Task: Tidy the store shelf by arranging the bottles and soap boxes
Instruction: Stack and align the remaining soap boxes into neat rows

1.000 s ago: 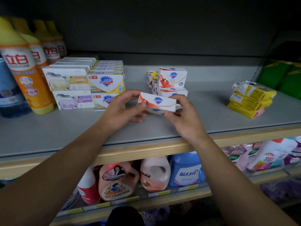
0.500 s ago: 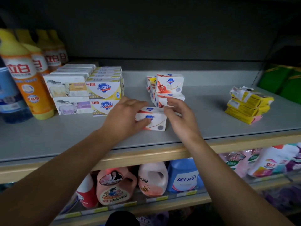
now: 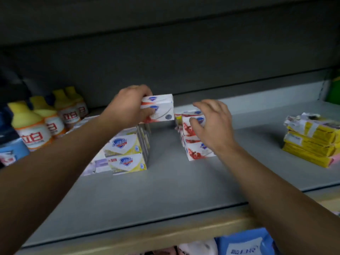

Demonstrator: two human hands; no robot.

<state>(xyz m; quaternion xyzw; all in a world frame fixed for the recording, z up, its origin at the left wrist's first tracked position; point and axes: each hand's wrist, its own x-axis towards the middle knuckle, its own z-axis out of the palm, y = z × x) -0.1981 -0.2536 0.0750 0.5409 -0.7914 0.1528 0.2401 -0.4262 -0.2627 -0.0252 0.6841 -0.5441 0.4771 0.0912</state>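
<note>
left hand (image 3: 128, 105) grips soap box (image 3: 160, 107) (lifted) | right hand (image 3: 211, 124) spread, touching stack (image 3: 195, 142)

I could read little, since the frame was blurred. The orange detergent bottles (image 3: 34, 134) at the left carried the red characters 立白 on white labels. The yellow-and-white soap boxes (image 3: 127, 153) each bore a blue shield reading Safeguard. The same blue shield sat on the red-and-white soap box (image 3: 161, 109) and on the red-and-white stack (image 3: 197, 150), its lettering too smeared to read. The print on the yellow packs (image 3: 311, 144) was illegible.
</note>
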